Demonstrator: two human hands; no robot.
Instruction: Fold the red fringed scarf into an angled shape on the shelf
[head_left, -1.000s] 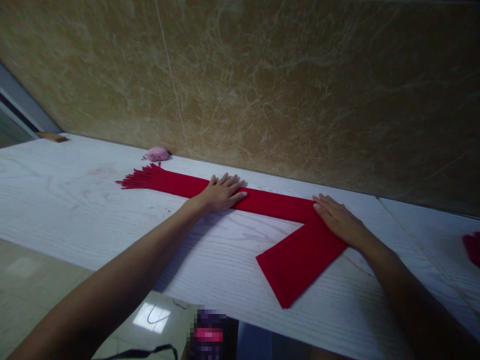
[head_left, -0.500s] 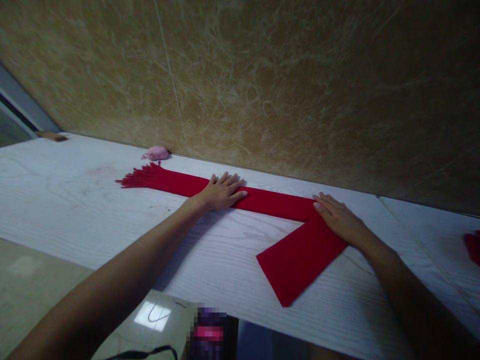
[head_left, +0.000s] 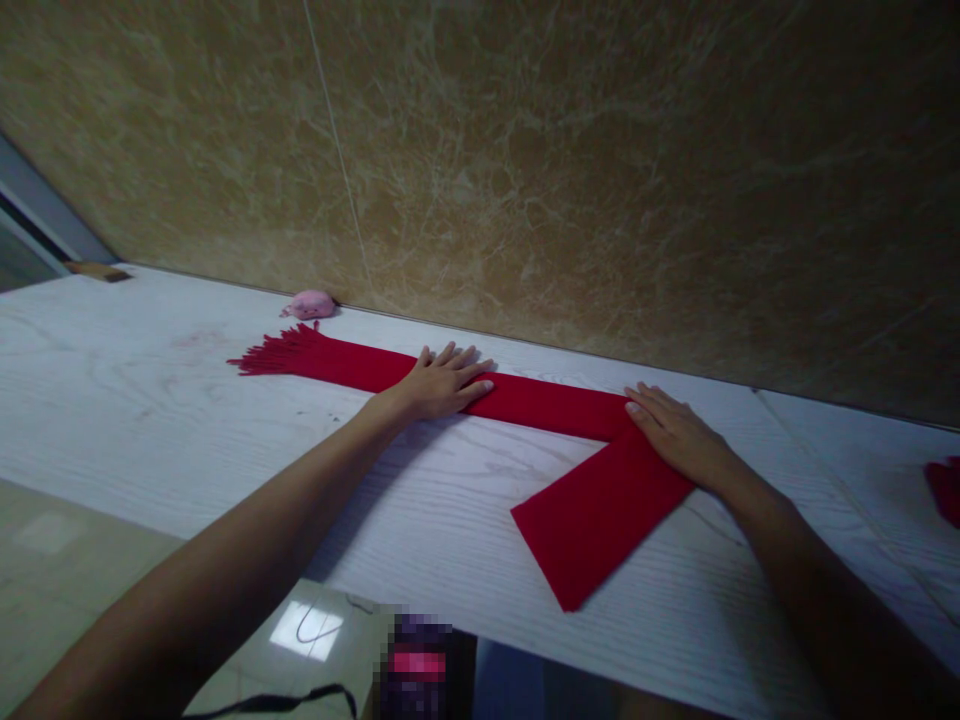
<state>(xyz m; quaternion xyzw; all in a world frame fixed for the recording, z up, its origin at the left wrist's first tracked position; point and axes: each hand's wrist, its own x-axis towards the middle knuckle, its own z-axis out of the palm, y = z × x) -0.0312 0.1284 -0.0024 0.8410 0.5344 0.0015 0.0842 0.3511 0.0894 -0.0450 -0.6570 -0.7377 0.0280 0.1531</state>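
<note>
A red scarf (head_left: 551, 406) lies along the white wood-grain table (head_left: 420, 480), its fringed end at the left. At the right it bends back on itself, and a wide folded part slants down toward the table's front edge. My left hand (head_left: 442, 382) rests flat across the middle of the long strip, fingers spread. On the bend lies my right hand (head_left: 675, 430), fingers stretched out and close together, palm down. The cloth beneath both palms is hidden.
A small pink pouch-like thing (head_left: 311, 304) sits by the marbled wall (head_left: 480, 180) behind the table. A brown block (head_left: 97, 271) lies at the far left corner. Another red cloth-like thing (head_left: 943, 490) shows at the right edge. Tiled floor (head_left: 67, 540) is below.
</note>
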